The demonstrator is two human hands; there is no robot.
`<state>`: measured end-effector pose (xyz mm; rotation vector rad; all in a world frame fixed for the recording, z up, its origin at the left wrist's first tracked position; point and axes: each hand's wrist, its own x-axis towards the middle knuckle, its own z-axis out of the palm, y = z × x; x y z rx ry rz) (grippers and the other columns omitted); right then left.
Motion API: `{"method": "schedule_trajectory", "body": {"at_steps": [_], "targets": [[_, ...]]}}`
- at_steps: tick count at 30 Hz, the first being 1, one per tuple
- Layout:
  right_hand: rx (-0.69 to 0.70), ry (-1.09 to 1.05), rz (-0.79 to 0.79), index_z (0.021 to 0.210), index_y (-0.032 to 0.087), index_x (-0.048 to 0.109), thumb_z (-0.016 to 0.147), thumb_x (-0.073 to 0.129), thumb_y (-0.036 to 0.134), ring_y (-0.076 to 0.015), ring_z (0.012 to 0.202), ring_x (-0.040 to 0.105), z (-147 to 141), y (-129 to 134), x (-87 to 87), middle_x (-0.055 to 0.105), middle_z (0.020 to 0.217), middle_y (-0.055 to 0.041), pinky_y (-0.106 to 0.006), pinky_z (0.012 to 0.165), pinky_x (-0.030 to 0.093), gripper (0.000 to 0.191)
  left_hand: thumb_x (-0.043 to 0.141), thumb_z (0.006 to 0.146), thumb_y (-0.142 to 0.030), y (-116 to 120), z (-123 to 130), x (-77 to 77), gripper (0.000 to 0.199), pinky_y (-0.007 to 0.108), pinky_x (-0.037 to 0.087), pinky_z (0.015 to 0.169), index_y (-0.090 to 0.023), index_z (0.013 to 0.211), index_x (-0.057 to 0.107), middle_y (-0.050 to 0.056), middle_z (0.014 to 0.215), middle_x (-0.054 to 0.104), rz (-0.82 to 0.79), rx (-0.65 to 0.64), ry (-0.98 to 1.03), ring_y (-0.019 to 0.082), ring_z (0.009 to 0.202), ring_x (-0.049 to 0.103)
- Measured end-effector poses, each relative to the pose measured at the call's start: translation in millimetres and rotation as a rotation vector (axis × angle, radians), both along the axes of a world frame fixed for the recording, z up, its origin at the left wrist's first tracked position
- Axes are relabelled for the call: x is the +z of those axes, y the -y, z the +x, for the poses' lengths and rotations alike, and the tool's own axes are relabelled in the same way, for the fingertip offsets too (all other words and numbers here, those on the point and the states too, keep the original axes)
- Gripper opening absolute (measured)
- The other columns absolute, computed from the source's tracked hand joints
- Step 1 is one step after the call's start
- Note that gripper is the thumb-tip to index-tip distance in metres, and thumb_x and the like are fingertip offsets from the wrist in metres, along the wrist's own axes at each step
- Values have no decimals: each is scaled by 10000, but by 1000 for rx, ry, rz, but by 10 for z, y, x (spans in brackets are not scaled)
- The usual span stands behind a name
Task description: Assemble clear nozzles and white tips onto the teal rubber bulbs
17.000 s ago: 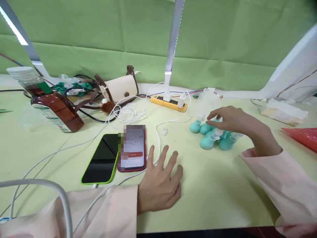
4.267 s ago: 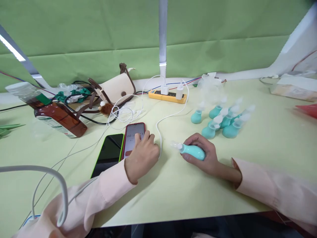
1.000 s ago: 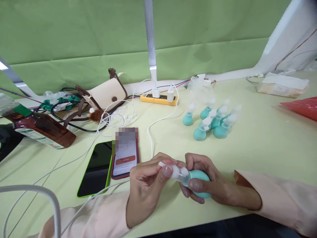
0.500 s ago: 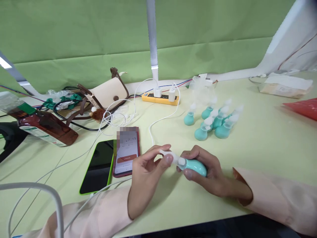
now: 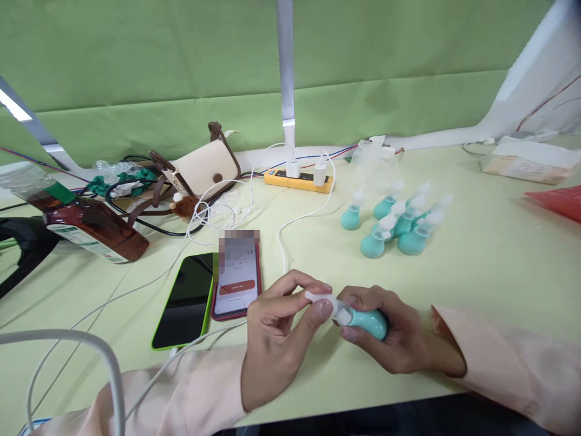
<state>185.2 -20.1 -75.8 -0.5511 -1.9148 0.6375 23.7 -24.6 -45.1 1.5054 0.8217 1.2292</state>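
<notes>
Near the table's front edge, my left hand pinches a translucent white nozzle between thumb and fingers. My right hand is wrapped round a teal squeeze bulb, which lies tilted. The wide end of the nozzle meets the neck of the bulb, with a small white piece visible inside. Behind my right hand, several teal bulbs with white tips stand in a group, among them a front one and a separate one to the left.
Two phones, one black-screened and one lit, lie left of my hands. Farther back are a yellow power strip, white cables, a cream bag and a brown bottle. A tissue pack and a red item sit right.
Both hands, with the nozzle and bulb, have shifted slightly right and down in the view. The nozzle sits closer over the bulb's neck. The whole scene has moved a little to the right.
</notes>
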Motion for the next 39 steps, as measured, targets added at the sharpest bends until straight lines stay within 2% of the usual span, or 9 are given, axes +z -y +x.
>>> {"method": "schedule_trajectory", "body": {"at_steps": [6, 10, 13, 16, 20, 25, 29, 35, 39], "targets": [[40, -61, -176, 877, 223, 397, 734, 502, 112, -105, 572, 474, 11, 35, -32, 468, 680, 3, -226, 484, 416, 209, 524, 792, -147, -26, -55, -14, 202, 252, 423, 643, -185, 682, 688, 40, 790, 588, 6, -75, 17, 153, 737, 548], [-59, 6, -188, 908, 204, 438, 728, 530, 149, -99, 560, 471, 25, 2, -22, 504, 699, -5, -213, 474, 396, 209, 484, 824, -187, -88, -67, -9, 216, 283, 415, 707, -178, 769, 692, 50, 819, 624, -10, -101, 2, 172, 785, 556], [-129, 70, -194, 911, 192, 469, 749, 524, 197, -92, 535, 463, 18, -31, -55, 523, 672, 1, -205, 464, 386, 171, 467, 835, -213, -154, -54, 0, 249, 266, 413, 706, -174, 732, 691, 39, 783, 619, -18, -26, -20, 157, 780, 552], [-157, 123, -234, 910, 191, 488, 773, 509, 203, -96, 577, 474, -8, -46, -138, 535, 685, 2, -209, 514, 408, 139, 521, 800, -212, -212, -41, -23, 232, 245, 419, 616, -167, 635, 678, 18, 678, 576, -12, 61, -41, 133, 678, 533], [-188, 35, -185, 916, 214, 481, 730, 576, 168, -121, 689, 512, -48, -82, -258, 546, 764, -5, -242, 611, 443, 214, 608, 730, -157, -233, -30, -87, 81, 249, 442, 570, -182, 714, 683, 24, 723, 616, 78, 115, 13, 134, 650, 551], [-113, -33, -104, 920, 215, 530, 678, 620, 98, -155, 757, 542, -86, -136, -277, 569, 803, -26, -302, 649, 464, 284, 660, 655, -81, -192, -1, -114, 84, 290, 476, 584, -154, 690, 683, 48, 682, 652, 245, 106, -25, 158, 630, 592], [-52, -20, -86, 921, 210, 553, 672, 629, 88, -136, 709, 543, -85, -120, -271, 576, 770, -19, -276, 594, 466, 288, 633, 666, -47, -171, -1, -97, 105, 293, 480, 547, -113, 718, 694, 86, 661, 666, 380, 64, -84, 162, 605, 588], [-34, -22, -147, 886, 210, 554, 654, 651, 103, -131, 695, 544, -67, -112, -286, 572, 752, -11, -275, 596, 463, 273, 584, 712, -48, -203, -33, -104, 130, 304, 480, 563, -106, 748, 695, 97, 676, 669, 373, -12, -116, 164, 620, 584], [-10, -1, -95, 824, 202, 539, 646, 641, 82, -139, 686, 543, -75, -135, -230, 569, 721, -12, -283, 586, 465, 237, 597, 704, -59, -194, -25, -102, 136, 328, 491, 604, -129, 762, 698, 99, 705, 692, 356, -60, -95, 173, 640, 595]]}}
